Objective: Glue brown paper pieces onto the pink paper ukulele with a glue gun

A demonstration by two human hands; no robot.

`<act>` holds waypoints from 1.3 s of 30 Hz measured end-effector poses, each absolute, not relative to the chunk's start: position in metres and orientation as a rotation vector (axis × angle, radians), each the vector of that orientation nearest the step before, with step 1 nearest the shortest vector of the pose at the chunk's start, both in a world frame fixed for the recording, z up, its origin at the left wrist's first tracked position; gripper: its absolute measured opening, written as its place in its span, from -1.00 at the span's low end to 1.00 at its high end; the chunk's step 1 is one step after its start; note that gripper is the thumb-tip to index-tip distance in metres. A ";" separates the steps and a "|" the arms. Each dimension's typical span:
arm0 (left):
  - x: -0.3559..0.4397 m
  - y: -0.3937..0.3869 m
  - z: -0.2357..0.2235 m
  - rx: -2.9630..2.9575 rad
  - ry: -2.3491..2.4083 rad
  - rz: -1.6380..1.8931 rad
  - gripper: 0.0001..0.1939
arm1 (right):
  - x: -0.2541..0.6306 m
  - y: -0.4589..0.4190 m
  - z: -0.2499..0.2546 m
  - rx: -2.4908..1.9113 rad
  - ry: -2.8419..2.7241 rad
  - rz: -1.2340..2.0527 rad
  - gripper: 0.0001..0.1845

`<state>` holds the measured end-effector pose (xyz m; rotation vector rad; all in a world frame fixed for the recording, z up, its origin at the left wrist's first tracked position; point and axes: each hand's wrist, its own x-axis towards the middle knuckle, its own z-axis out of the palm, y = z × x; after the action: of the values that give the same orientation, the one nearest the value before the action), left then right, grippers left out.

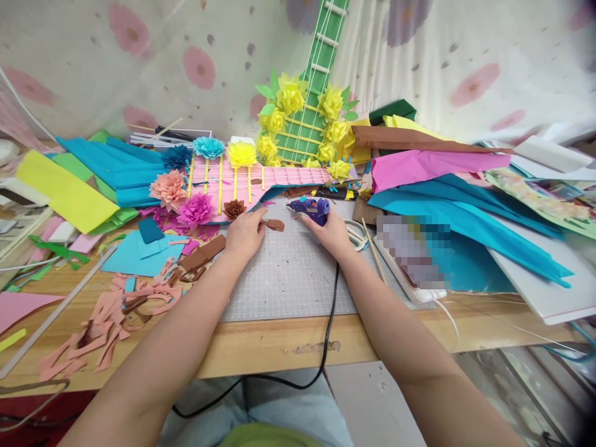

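My right hand (pixel 333 233) is wrapped round a purple hot glue gun (pixel 313 210), its nozzle aimed left over the grey cutting mat (pixel 288 285). A black cord runs down from the gun past the table edge. With closed fingers my left hand (pixel 246 234) pinches a brown paper petal (pixel 274 225) just above the mat. Right behind that hand sits a brown paper flower (pixel 234 209) at the edge of a pink paper guitar (pixel 228 180). Magenta, peach, blue and yellow paper flowers decorate the guitar, along with yellow strips and strings.
A green paper guitar (pixel 311 105) with yellow flowers leans at the back. Coloured paper sheets (pixel 465 205) pile up on the right, beside a white power strip (pixel 410 288). Peach paper scraps (pixel 109 323) and blue paper (pixel 139 254) lie left.
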<state>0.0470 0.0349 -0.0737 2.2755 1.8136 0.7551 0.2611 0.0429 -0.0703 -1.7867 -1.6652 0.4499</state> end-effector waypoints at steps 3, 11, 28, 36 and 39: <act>0.048 0.031 -0.070 2.253 1.846 0.773 -0.54 | 0.261 0.045 -0.072 -1.873 -1.692 0.431 -0.52; 0.045 0.029 -0.072 2.188 1.814 0.847 -0.55 | 0.262 0.045 -0.072 -1.864 -1.704 0.402 -0.54; 0.053 0.028 -0.081 2.054 1.834 0.915 -0.65 | 0.262 0.044 -0.073 -1.848 -1.708 0.411 -0.53; 0.053 0.034 -0.088 1.773 1.582 1.115 -0.56 | 0.262 0.044 -0.072 -1.892 -1.712 0.405 -0.53; 0.053 0.033 -0.085 1.794 1.582 1.088 -0.56 | 0.262 0.044 -0.073 -1.847 -1.713 0.395 -0.55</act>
<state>0.0534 0.0334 -0.0849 1.7945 1.5817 1.0884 0.2621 0.0443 -0.0727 -1.8468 -1.7133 0.3947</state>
